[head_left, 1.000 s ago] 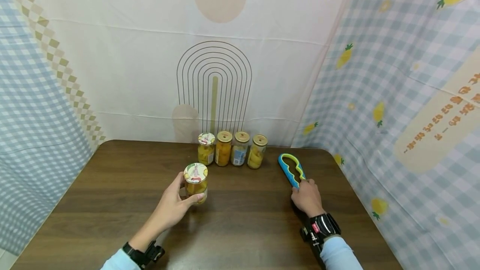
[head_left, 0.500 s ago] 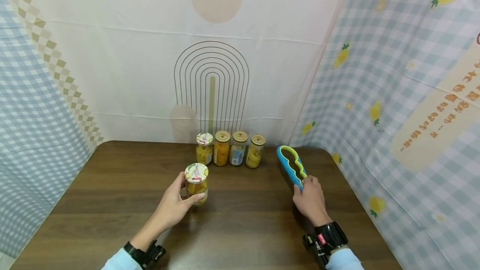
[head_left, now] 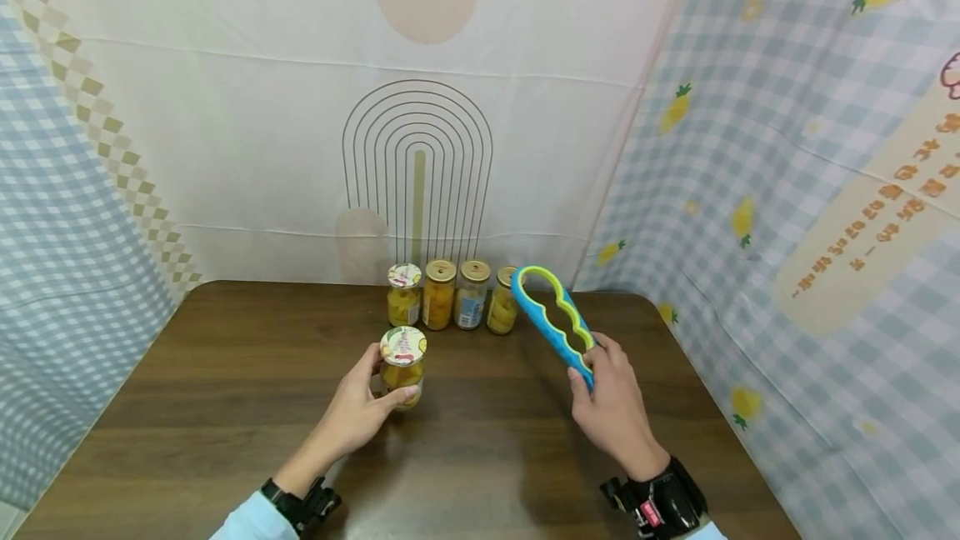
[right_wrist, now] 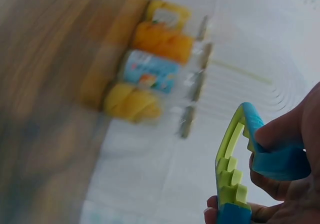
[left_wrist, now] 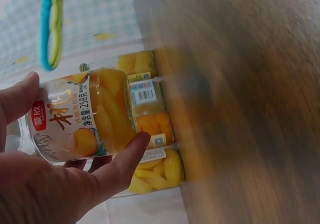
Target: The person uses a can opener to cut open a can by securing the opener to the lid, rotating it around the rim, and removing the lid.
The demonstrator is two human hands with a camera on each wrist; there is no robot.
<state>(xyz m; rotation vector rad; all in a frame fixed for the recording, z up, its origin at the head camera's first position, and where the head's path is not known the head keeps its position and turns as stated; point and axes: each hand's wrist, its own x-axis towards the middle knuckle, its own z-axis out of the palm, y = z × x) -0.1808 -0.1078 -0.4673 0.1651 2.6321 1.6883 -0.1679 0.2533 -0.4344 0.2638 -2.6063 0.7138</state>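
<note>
My left hand grips a glass jar of peaches round its side, fingers behind and thumb at the front. The jar stands upright with a white, fruit-printed lid; its label shows in the left wrist view. At the right, my right hand holds the handle end of a blue and lime-green jar opener. The opener's wavy loop points up and left, overlapping the rightmost back jar in the head view. The right wrist view shows the opener's stepped lime inner edge and my thumb on its blue handle.
Several jars line the table's back: one white-lidded jar, then gold-lidded ones, including an orange-filled jar, a blue-labelled jar and a yellow-filled jar. Cloth curtains hang behind the brown wooden table and at both sides.
My right hand has lifted the jar opener and carried it left, toward the held jar. The left hand and its jar have shifted slightly right in the head view.
</note>
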